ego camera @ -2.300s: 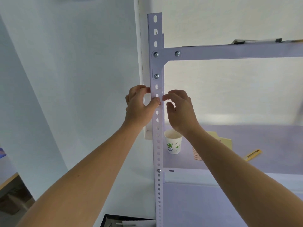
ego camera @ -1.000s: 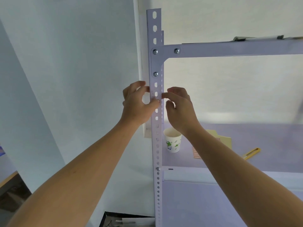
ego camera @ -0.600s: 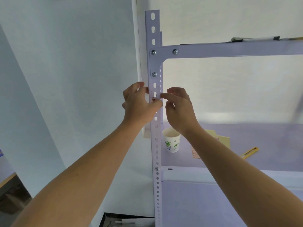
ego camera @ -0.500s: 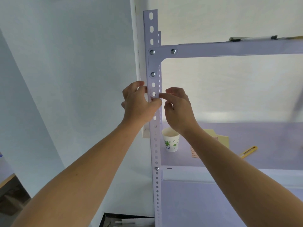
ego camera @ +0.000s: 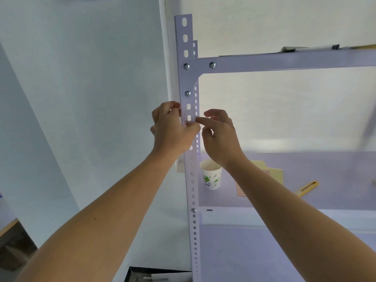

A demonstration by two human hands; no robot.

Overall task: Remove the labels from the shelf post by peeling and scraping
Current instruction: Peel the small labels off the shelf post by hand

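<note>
- shelf post (ego camera: 192, 180) stands upright at left front corner of shelf (ego camera: 335, 190).
- label (ego camera: 186, 123): small reddish scrap on post front, between both hands.
- left hand (ego camera: 171, 131) wraps post's left edge, thumb pressed across front at scrap.
- right hand (ego camera: 220, 137): index tip touches post's right edge, thumb apart, pinching nothing.
- paper cup (ego camera: 211, 176) near shelf's left edge; yellow knife (ego camera: 307, 188) well to its right.

Left hand (ego camera: 171, 131) thumb pushed further across shelf post (ego camera: 192, 180)
</note>
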